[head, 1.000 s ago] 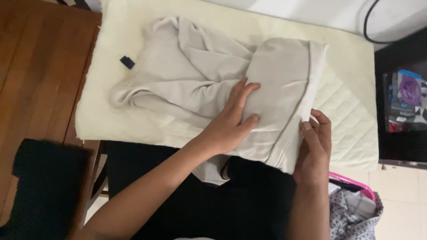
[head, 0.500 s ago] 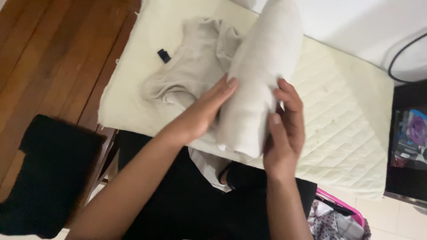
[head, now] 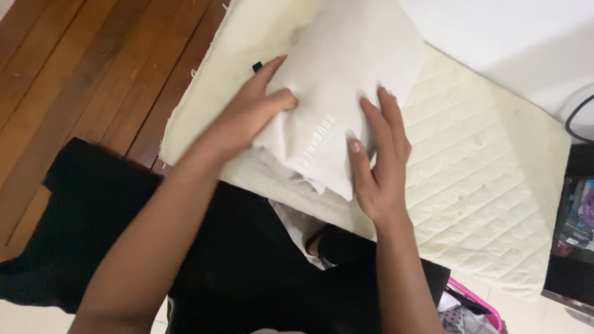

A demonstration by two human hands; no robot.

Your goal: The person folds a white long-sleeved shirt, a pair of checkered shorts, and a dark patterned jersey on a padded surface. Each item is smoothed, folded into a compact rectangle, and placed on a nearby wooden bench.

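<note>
So the folded garment [head: 337,80] was lying on the quilted pad [head: 476,179], a pale beige bundle with its long axis running diagonally, from the near edge of the pad by my body up and away toward the top of the view. The near end hung just over the pad's front edge, and a little row of pale stitching or lettering sat on the fabric there, too small for me to read.

My left hand [head: 250,114] was pressed on the left side of the bundle, fingers mostly straight but curling over the cloth edge, thumb tucked onto the top. Looked more like pressing than a real grip, nothing pinched that I could tell. My right hand [head: 377,164] lay flat and spread wide on the right side, fingers pointing up along the bundle, palm down, touching the fabric and not clutching it.

A small dark tag [head: 257,66] poked out just beside my left fingertips. The pad sat on a wooden floor [head: 80,68], with black cloth [head: 93,204] near my lap and a bit of pink basket [head: 476,306] at the bottom right.
</note>
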